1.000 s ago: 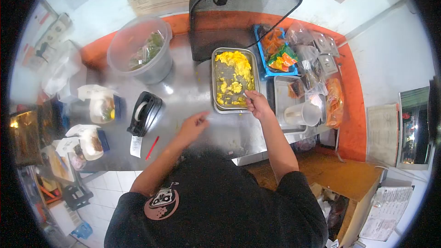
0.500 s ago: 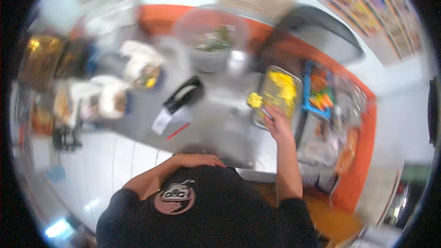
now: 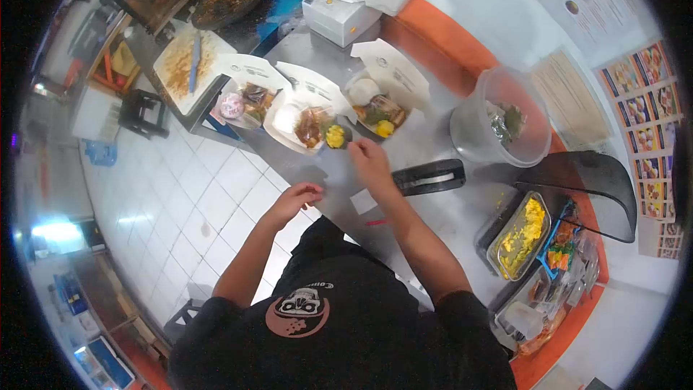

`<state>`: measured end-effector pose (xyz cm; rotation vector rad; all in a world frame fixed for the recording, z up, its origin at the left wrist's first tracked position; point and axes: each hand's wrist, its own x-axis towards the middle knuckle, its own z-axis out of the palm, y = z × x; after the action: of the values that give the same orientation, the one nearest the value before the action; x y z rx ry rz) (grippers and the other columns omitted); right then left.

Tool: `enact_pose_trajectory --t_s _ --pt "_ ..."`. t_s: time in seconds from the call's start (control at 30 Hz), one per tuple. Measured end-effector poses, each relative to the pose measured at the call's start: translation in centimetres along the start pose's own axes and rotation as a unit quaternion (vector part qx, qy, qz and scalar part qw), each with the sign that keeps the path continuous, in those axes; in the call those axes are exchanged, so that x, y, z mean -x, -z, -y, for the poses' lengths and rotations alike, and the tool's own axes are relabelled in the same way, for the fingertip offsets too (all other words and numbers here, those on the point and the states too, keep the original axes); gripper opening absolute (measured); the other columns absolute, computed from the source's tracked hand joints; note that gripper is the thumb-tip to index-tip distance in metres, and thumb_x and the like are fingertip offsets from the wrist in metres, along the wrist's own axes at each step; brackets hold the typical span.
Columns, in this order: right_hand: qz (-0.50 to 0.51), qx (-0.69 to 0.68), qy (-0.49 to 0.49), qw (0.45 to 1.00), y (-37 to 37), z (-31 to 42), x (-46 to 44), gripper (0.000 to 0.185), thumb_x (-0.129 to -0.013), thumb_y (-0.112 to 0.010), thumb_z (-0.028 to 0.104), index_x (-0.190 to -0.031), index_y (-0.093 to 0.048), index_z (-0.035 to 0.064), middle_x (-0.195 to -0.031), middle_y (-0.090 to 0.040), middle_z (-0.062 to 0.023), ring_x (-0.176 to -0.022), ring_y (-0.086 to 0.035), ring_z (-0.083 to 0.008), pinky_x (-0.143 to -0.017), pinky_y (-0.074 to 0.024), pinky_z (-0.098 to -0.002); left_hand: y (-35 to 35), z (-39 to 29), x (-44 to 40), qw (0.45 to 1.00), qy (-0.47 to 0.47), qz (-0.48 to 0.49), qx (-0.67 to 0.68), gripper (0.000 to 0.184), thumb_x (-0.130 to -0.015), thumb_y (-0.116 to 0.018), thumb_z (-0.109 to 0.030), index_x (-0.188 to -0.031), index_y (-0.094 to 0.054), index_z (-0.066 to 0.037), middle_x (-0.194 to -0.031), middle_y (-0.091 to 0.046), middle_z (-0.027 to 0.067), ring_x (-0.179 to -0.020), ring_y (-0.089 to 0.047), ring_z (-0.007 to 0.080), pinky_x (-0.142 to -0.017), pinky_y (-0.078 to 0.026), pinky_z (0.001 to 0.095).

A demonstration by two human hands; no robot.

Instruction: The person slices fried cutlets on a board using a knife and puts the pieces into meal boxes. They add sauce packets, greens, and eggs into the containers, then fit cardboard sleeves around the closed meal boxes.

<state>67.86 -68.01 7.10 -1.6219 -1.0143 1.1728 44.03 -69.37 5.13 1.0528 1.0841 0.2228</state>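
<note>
White card makes up the three open boxes standing side by side at the far left of the metal desk (image 3: 433,143), and the right hand (image 3: 369,162) reaches in among them, fingers pinched closed on a spoon (image 3: 346,133) heaped with yellow egg-like food (image 3: 335,136). That heap is at the right edge of the middle box (image 3: 310,87), by its browned food; whether it touches cannot be told. The left box (image 3: 253,69) holds a round wrapped bundle; the right box (image 3: 390,74) has a pale mound and a yellow lump in its near corner. The left hand (image 3: 296,201) hangs near the desk's edge, fingers loosely curled, thumb a little apart. Just beyond the right forearm lie a black dispenser (image 3: 429,178) and a red stick (image 3: 376,222). Well to the right, a metal tray (image 3: 513,224) holds more yellow food, next to a blue basket (image 3: 546,254) of packets. A clear tub (image 3: 469,133) with greens stands between tray and boxes.
</note>
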Motion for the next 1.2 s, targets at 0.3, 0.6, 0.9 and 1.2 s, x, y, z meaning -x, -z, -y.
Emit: enact_pose_trajectory --t_s 0.3,0.6,0.9,1.2 --pt "-0.050 0.268 0.108 0.956 -7.9 -1.9 -3.2 0.019 -0.092 -0.058 0.023 -0.096 -0.058 0.0039 -0.092 -0.063 -0.0174 -0.084 -0.061 -0.0383 -0.073 -0.0472 -0.0486 6.6 2.0 -0.1 1.000 0.013 0.003 0.007 0.029 -0.090 -0.055 -0.019 -0.115 -0.063 -0.006 -0.097 -0.066 0.0015 -0.082 -0.056 0.0107 -0.071 -0.045 0.0254" --pt "0.000 -0.137 0.002 0.991 0.1 1.5 1.0 0.018 -0.099 -0.055 0.023 -0.105 -0.058 0.0055 -0.077 -0.054 0.0001 -0.066 -0.051 -0.0138 -0.059 -0.0416 -0.0298 4.2 0.9 -2.8 0.991 -0.018 0.118 -0.052 0.033 -0.090 -0.057 -0.019 -0.118 -0.061 -0.003 -0.097 -0.068 0.0032 -0.083 -0.058 0.0129 -0.073 -0.045 0.0271" --pt "-0.499 -0.023 -0.021 0.866 25.9 -12.3 20.1 0.016 -0.098 -0.057 0.020 -0.097 -0.061 0.0044 -0.076 -0.055 0.0010 -0.062 -0.049 -0.0119 -0.056 -0.0419 -0.0305 -12.0 -2.9 -4.6 0.912 0.086 0.381 -0.127 0.032 -0.096 -0.056 -0.023 -0.121 -0.061 -0.005 -0.098 -0.066 0.0031 -0.080 -0.056 0.0085 -0.070 -0.045 0.0218" --pt "-0.609 0.273 -0.102 0.738 42.5 -20.5 25.0 0.019 -0.092 -0.059 0.020 -0.096 -0.063 0.0019 -0.088 -0.065 -0.0233 -0.083 -0.062 -0.0418 -0.072 -0.0478 -0.0495 -36.8 -0.5 -8.7 0.870 0.003 0.448 -0.205 0.038 -0.095 -0.058 -0.023 -0.129 -0.055 -0.005 -0.092 -0.063 0.0044 -0.074 -0.060 0.0128 -0.064 -0.050 0.0289"
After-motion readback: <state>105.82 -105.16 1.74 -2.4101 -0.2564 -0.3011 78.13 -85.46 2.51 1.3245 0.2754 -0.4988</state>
